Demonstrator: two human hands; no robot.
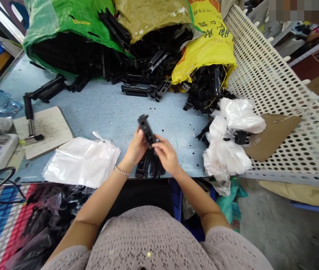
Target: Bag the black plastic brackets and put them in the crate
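Between my two hands, over the front of the blue table, I hold a black plastic part (146, 129), long and narrow with openings along it. My left hand (136, 147) is wrapped round its left side, thumb on top. The fingers of my right hand (166, 153) pinch its lower right end. Just beneath them, several similar black parts (145, 165) lie side by side at the table's front edge. A stack of white plastic bags (82, 161) rests left of my left hand. What kind of product the black part is, I cannot tell.
Along the back, a green sack (60, 22), a tan sack (154, 17) and a yellow sack (207, 48) spill black parts. A hammer (30, 118) lies on a white board (55, 125) at left. Filled white bags (227, 150) sit at right beside a perforated panel (272, 71).
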